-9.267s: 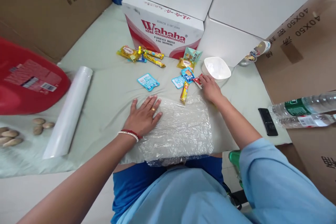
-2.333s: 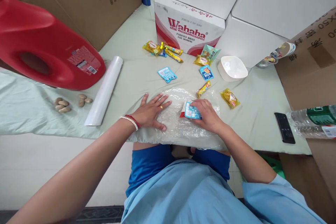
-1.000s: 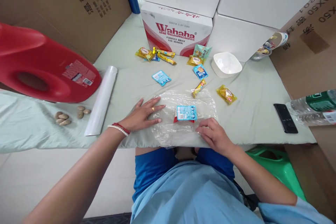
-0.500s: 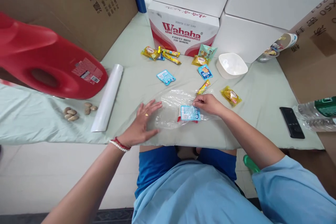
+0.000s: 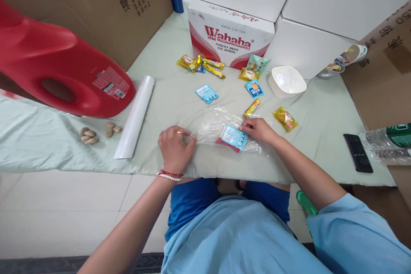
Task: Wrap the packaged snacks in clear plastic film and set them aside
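Note:
A crinkled sheet of clear plastic film (image 5: 208, 126) lies on the cloth in front of me. On it rests a light-blue snack packet (image 5: 235, 137), with a red packet (image 5: 221, 141) partly showing beneath. My left hand (image 5: 176, 147) is closed at the film's left edge, thumb and fingers pinching it. My right hand (image 5: 258, 129) pinches the film beside the blue packet's upper right corner; whether it also touches the packet is hidden. Just beyond the right fingers lies a yellow stick-shaped snack (image 5: 252, 107).
A white roll (image 5: 135, 117), several brown stones (image 5: 88, 135) and a red jug (image 5: 80, 72) stand left. Snack packets (image 5: 207, 93), a white bowl (image 5: 287, 83) and the Wahaha box (image 5: 229, 36) are farther back. A phone (image 5: 358, 153) and bottles (image 5: 385, 143) lie right.
My left hand has gone from spread flat to pinching the film's left edge. The blue packet has tilted slightly and more of the red packet shows. The view has shifted a little.

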Demonstrator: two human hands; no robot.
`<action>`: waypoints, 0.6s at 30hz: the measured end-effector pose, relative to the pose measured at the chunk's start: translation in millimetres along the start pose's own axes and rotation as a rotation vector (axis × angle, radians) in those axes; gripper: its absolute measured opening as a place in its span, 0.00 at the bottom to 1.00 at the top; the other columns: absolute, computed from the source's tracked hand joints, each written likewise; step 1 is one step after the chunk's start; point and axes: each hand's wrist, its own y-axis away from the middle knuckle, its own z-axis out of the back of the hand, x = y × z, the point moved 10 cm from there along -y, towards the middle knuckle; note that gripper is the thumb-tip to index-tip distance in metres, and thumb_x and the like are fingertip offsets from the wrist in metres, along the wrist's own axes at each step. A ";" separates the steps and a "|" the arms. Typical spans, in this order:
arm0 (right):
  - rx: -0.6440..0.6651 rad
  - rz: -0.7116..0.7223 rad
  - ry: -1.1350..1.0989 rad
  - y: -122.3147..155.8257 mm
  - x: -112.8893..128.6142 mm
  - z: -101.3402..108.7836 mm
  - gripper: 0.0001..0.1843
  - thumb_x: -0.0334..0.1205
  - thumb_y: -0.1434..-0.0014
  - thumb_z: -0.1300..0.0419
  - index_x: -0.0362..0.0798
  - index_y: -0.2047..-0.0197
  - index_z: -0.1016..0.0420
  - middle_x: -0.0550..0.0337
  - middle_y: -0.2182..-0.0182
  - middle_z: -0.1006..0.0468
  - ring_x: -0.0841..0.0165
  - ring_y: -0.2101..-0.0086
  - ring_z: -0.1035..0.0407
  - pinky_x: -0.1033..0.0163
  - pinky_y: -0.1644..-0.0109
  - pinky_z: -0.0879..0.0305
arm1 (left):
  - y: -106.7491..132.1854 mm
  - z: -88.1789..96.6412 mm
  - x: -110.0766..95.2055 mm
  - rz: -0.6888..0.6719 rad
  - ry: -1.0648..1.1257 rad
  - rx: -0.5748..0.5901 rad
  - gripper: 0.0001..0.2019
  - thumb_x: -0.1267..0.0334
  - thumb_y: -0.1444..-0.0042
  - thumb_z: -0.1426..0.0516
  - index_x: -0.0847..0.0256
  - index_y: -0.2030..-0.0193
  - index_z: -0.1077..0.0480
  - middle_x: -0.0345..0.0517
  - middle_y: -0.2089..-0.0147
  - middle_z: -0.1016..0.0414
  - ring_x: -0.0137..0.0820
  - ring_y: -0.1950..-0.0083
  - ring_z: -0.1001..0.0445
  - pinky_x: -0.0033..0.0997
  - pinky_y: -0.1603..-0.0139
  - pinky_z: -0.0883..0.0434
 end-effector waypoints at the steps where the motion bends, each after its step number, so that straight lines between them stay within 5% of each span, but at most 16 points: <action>1: -0.007 0.000 0.031 1.0 -1.1 -1.2 0.17 0.52 0.37 0.39 0.47 0.69 0.25 0.65 0.76 0.30 0.71 0.73 0.41 0.65 0.66 0.47 | 0.6 7.8 6.3 0.039 -0.015 -0.047 0.12 0.53 0.39 0.43 0.57 0.56 0.26 0.58 0.46 0.25 0.54 0.36 0.30 0.63 0.30 0.35; 5: -0.047 -0.014 0.141 2.7 -4.0 -4.3 0.13 0.46 0.34 0.40 0.47 0.65 0.23 0.63 0.74 0.26 0.70 0.72 0.37 0.64 0.65 0.47 | 26.5 60.6 17.4 0.121 -0.016 -0.338 0.15 0.56 0.37 0.44 0.60 0.48 0.29 0.62 0.43 0.31 0.55 0.35 0.32 0.65 0.33 0.32; 7: -0.047 -0.010 0.184 2.5 -2.5 -6.3 0.13 0.46 0.32 0.41 0.47 0.64 0.23 0.62 0.73 0.24 0.69 0.71 0.36 0.64 0.65 0.47 | 54.3 88.8 -5.2 -0.003 -0.027 -0.498 0.10 0.59 0.35 0.46 0.57 0.50 0.29 0.60 0.47 0.30 0.53 0.38 0.30 0.66 0.35 0.32; 9: -0.042 0.003 0.241 2.5 1.4 -8.0 0.13 0.45 0.31 0.41 0.48 0.64 0.22 0.61 0.72 0.23 0.69 0.71 0.35 0.64 0.65 0.47 | 81.9 93.5 -55.7 -0.325 0.020 -0.489 0.06 0.62 0.35 0.45 0.52 0.55 0.28 0.55 0.52 0.26 0.52 0.42 0.27 0.64 0.39 0.30; 11: -0.046 0.011 0.310 3.2 6.7 -8.5 0.12 0.45 0.31 0.41 0.48 0.63 0.22 0.59 0.70 0.21 0.68 0.70 0.35 0.64 0.65 0.47 | 103.1 65.4 -115.9 -0.681 0.097 -0.237 0.08 0.64 0.35 0.45 0.48 0.55 0.25 0.49 0.53 0.20 0.47 0.43 0.24 0.56 0.42 0.28; 13: -0.052 0.011 0.367 4.7 12.8 -8.5 0.12 0.43 0.30 0.41 0.48 0.62 0.21 0.58 0.68 0.19 0.67 0.68 0.32 0.64 0.64 0.47 | 108.0 27.8 -157.9 -0.841 0.105 -0.018 0.15 0.70 0.34 0.48 0.52 0.48 0.24 0.48 0.45 0.18 0.41 0.38 0.24 0.49 0.39 0.29; 15: -0.049 0.012 0.407 6.6 19.1 -8.3 0.10 0.41 0.31 0.41 0.48 0.60 0.20 0.57 0.66 0.18 0.66 0.66 0.30 0.64 0.63 0.45 | 88.6 -9.9 -174.9 -0.805 0.044 0.108 0.19 0.71 0.32 0.50 0.57 0.41 0.25 0.51 0.36 0.22 0.42 0.33 0.27 0.49 0.35 0.32; 18: -0.040 0.006 0.462 8.0 25.9 -3.9 0.08 0.41 0.32 0.39 0.49 0.58 0.18 0.55 0.62 0.16 0.64 0.63 0.27 0.63 0.61 0.44 | 52.1 -57.4 -166.0 -0.654 -0.061 0.250 0.18 0.70 0.29 0.50 0.60 0.40 0.24 0.55 0.37 0.21 0.45 0.33 0.27 0.51 0.34 0.33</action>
